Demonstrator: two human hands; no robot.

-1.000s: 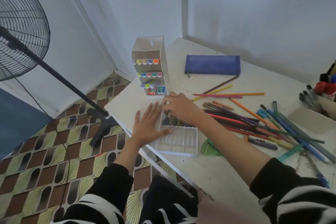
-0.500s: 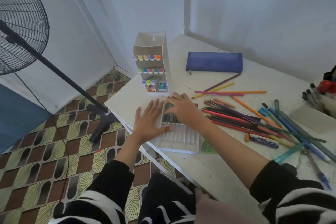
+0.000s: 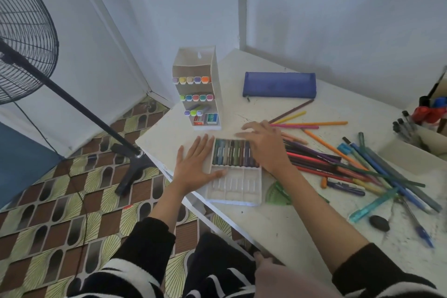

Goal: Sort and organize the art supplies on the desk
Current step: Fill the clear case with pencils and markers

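White pastel tray (image 3: 234, 186) has left hand (image 3: 196, 167) flat and spread at 9 o'clock, right hand (image 3: 263, 145) flat, fingers straight, at 1 o'clock.

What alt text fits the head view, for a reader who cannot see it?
A person's left hand lies flat on the left edge of a white tray on a white desk, while the right hand is spread over its row of pastel sticks. Loose coloured pencils lie to the right; a marker organiser and blue pencil case sit behind.

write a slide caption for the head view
Left hand rests on a white tray, right hand over its row of pastels, coloured pencils strewn beside.
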